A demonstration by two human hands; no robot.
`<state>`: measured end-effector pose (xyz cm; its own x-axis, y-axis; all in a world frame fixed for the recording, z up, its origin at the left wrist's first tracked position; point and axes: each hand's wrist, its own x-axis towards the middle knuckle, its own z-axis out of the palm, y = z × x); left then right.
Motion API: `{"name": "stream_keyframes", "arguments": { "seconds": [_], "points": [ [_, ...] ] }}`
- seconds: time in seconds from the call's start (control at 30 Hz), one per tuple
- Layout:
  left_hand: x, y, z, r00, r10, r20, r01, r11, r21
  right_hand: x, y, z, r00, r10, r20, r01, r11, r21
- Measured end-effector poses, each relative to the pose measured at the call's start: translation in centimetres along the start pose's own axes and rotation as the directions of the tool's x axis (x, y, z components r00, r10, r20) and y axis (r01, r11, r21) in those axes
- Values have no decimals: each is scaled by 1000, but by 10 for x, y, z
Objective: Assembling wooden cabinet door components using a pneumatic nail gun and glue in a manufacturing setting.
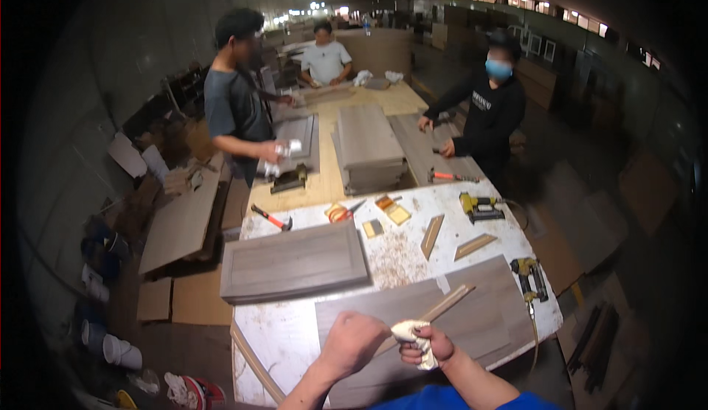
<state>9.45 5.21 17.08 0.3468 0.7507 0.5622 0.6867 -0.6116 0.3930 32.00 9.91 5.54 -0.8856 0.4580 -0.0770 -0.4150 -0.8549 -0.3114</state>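
My right hand (pixel 435 345) is closed round a crumpled white cloth (pixel 414 332). Beside the cloth, a narrow wooden strip (pixel 448 303) runs slantwise over a large grey-brown wood panel (pixel 487 310) on the white-topped table. The strip's near part passes behind the cloth and my hands. My left hand (pixel 354 345) is closed, its fingertips turned toward the cloth; what they grip is hidden. Another framed grey-brown panel (pixel 295 261) lies just beyond my left hand. A long thin strip (pixel 254 362) rests along the table's left edge.
Mitred wood pieces (pixel 432 237), a hammer (pixel 271 218), sandpaper-like pads (pixel 372 228) and sawdust lie farther up the table (pixel 324 205). Two nail guns (pixel 529 281) (pixel 479 207) sit at the right, with hoses. Beyond stand stacked panels (pixel 369 141) and three people. Buckets (pixel 120 352) stand on the left floor.
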Motion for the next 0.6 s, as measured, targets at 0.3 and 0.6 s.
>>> {"name": "stream_keyframes", "arguments": {
  "seconds": [0.3, 0.6],
  "points": [
    [-2, -6, -7, 942, -288, -170, 231, 928, -293, 3, -17, 21, 989, -148, 12, 148, 988, 33],
    [-13, 20, 27, 861, -509, 1, 407, 687, -602, -3, -6, 46, 959, -275, -63, 240, 914, -326]
  ]
}}
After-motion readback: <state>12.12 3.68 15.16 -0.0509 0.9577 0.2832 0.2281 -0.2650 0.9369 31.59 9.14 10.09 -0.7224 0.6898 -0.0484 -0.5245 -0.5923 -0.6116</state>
